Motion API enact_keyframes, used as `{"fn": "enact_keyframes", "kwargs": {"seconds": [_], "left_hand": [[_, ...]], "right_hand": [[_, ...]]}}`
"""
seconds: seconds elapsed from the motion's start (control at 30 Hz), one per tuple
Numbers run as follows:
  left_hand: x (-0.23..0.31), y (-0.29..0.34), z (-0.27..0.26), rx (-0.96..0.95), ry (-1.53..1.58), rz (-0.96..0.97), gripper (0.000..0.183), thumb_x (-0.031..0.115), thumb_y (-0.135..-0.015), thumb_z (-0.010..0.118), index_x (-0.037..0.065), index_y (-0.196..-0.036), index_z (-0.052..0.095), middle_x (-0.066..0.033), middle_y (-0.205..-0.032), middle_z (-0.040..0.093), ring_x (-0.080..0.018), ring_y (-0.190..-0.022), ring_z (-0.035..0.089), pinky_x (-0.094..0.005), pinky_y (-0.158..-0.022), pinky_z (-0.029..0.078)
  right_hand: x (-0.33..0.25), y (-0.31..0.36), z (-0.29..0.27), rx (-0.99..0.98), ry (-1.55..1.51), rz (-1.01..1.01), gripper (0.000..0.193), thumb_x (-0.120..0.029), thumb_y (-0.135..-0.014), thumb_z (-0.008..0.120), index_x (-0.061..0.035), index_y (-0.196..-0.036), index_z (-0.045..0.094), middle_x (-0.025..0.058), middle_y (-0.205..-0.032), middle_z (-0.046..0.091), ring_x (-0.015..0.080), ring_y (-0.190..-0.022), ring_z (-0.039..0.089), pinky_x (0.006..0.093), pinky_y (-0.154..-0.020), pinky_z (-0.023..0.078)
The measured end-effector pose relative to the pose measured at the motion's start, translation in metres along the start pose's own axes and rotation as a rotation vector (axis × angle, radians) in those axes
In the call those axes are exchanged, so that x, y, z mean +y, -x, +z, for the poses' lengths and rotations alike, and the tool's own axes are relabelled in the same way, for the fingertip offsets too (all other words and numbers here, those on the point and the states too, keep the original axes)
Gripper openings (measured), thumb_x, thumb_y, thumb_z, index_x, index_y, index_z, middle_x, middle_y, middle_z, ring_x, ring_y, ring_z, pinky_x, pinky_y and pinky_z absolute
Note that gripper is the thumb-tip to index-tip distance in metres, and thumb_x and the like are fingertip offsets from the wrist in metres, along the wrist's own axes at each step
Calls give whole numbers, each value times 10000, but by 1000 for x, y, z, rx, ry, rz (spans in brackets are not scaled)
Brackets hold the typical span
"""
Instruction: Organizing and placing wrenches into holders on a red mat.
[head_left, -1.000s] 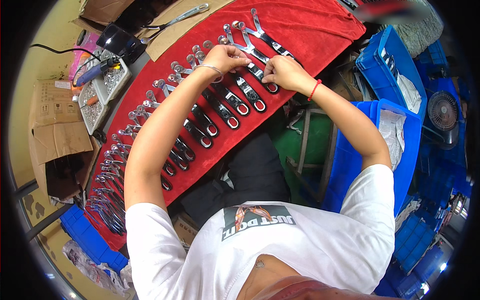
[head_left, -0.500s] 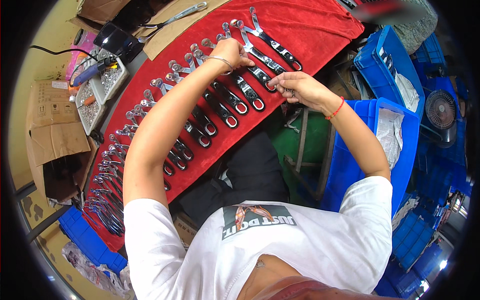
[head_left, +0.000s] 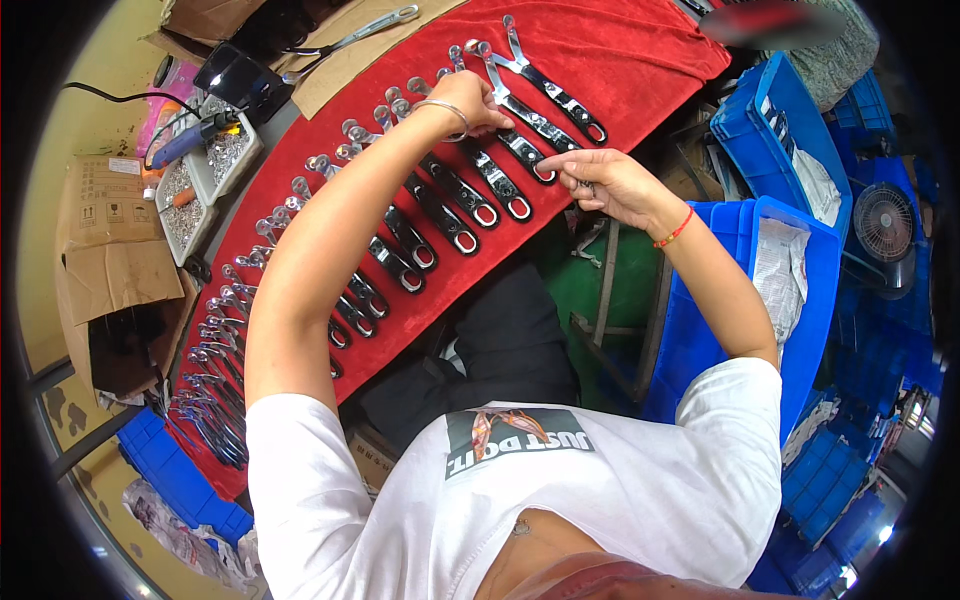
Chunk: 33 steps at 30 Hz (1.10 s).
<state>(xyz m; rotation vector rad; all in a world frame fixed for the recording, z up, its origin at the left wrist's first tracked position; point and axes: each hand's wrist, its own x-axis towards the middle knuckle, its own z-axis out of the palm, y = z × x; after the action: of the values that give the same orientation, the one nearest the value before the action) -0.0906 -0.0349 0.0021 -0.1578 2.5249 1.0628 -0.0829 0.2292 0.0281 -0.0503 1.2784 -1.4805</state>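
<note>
Black-handled metal tools with forked shiny heads and a loop at the handle's end lie in a long row on the red cloth (head_left: 640, 50). My left hand (head_left: 470, 102) is closed at the upper part of one black-handled tool (head_left: 525, 155); its head is hidden under that hand. At the loop end of the same tool, my right hand (head_left: 610, 185) reaches in with its index finger at the handle. The other right fingers are curled, with a small dark glint between them that I cannot make out. Just right of these lies another forked tool (head_left: 540, 122).
Blue crates (head_left: 745, 290) stand at the right, one with paper inside, near a fan (head_left: 882, 222). At the left are trays of small metal parts (head_left: 180, 220), a blue-grey power tool (head_left: 185, 143) and a cardboard box (head_left: 115, 225). Large pliers (head_left: 365, 32) lie on cardboard at the back.
My left hand has shifted slightly on the tool. My right index finger is straighter at the handle's end, and the right hand has moved a little. The row lies as before.
</note>
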Motion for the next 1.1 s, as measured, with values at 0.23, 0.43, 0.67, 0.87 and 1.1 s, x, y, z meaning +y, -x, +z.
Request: {"fn": "enact_keyframes", "kwargs": {"seconds": [0.23,0.43,0.67,0.87,1.1], "left_hand": [[4,0,4,52,-125,13,292,261,-773,841,2,-742,710,-57,-690,702,-113,-588,660,-247,-557,538],[-12,5,1,-9,150,69,238,216,-788,826,1,-805,724,-53,-691,702,-107,-599,664,-244,-567,545],[-14,13,-1,-41,421,-93,251,204,-899,727,-14,-1023,726,-56,-909,727,-112,-801,680,-224,-726,571],[-24,44,-9,-131,730,-141,251,107,-964,622,-29,-1169,674,-80,-1048,704,-125,-922,665,-240,-852,578],[-33,50,13,-26,333,8,178,125,-819,785,26,-963,753,-59,-823,729,-133,-754,688,-271,-688,567]], "right_hand": [[2,6,-6,26,-33,-54,135,-126,-1002,557,-12,-1018,628,22,-842,612,38,-623,465,174,-518,385],[4,2,-5,36,-93,-35,130,-151,-980,620,-21,-982,628,28,-849,624,32,-622,474,176,-509,378],[4,-3,9,32,-113,-108,262,-119,-971,618,61,-1161,636,31,-921,623,33,-705,498,169,-547,385],[4,-9,16,59,-46,-65,305,-94,-969,609,66,-1229,615,42,-982,640,37,-731,503,163,-549,381],[6,-21,22,29,123,-68,212,-127,-936,678,15,-1089,637,33,-943,658,30,-701,504,163,-557,384]]}}
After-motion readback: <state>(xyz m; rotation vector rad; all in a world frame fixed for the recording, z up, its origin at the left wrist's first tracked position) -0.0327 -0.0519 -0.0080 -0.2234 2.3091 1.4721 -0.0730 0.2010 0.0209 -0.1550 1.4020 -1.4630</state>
